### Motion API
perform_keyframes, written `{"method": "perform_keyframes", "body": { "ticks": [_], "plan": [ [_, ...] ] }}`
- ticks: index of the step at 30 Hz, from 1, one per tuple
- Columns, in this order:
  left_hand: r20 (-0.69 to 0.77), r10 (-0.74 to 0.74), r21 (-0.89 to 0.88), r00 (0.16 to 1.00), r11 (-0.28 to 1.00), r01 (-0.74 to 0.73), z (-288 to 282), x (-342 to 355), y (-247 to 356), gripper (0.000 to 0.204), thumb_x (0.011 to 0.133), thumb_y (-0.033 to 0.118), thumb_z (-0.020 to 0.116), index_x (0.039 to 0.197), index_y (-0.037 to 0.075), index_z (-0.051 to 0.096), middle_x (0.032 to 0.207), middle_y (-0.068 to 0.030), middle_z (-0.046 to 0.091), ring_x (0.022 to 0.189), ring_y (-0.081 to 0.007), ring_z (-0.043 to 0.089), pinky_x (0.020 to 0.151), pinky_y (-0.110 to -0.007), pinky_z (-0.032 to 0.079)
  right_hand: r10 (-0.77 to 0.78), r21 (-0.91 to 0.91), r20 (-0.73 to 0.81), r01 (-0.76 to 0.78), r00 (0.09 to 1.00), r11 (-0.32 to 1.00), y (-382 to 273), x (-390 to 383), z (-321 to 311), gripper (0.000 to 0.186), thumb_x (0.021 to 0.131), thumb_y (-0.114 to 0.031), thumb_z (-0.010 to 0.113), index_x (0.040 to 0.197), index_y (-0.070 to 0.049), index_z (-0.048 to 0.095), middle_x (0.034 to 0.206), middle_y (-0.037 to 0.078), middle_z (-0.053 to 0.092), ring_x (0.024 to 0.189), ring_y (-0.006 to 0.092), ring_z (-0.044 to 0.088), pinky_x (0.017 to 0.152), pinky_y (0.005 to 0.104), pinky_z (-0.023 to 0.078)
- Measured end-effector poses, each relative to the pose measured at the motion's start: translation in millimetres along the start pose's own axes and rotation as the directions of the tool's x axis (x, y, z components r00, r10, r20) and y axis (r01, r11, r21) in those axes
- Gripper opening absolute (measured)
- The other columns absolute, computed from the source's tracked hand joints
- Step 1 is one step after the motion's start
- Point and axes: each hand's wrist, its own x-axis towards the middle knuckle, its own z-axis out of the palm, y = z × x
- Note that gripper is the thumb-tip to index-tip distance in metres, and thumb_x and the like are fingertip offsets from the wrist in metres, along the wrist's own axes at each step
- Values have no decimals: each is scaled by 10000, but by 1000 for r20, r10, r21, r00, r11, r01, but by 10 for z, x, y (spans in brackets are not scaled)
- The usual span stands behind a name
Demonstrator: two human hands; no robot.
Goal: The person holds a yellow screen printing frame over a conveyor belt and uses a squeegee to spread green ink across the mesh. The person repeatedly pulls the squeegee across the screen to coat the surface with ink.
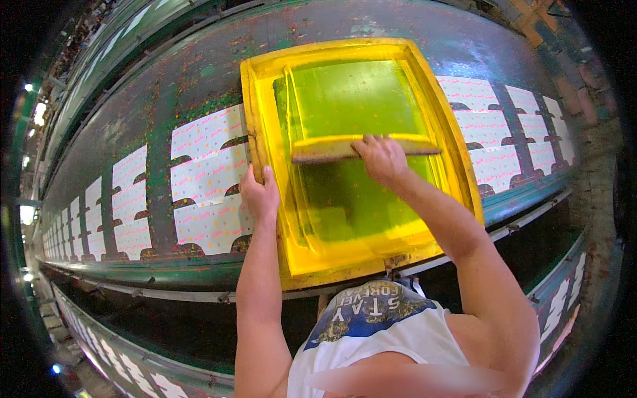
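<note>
Ink-coated yellow screen frame [458, 166]

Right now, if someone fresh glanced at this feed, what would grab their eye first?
The bright yellow screen frame lies across the long green table, its mesh tinted green. The right hand grips a squeegee lying across the mesh, while the left hand holds the frame's left edge. On both sides of the frame, white printed fabric panels with pink marks run in a row along the table.
</note>
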Motion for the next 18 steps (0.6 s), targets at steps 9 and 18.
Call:
{"method": "perform_keyframes", "body": {
  "ticks": [9,18],
  "plan": [
    [-62,64,124,996,991,-55,-20,-52,54,553,1047,365,721,1399,-59,680,1330,-254,725,1283,-434,647,1110,-530,518,-69,-50,-194,60,979,997,1070,1856,408,201,960,-130,642,1130,-152,747,1078,140,744,1029,365,766,887,517,628],
    [-61,85,219,995,973,-70,-11,-68,77,525,1048,335,729,1367,-79,686,1264,-283,726,1217,-457,659,1070,-544,531,-33,-50,-42,31,999,998,1701,2863,324,568,895,-24,637,1435,-181,714,1335,132,773,1253,357,725,1028,519,598]
  ]
}}
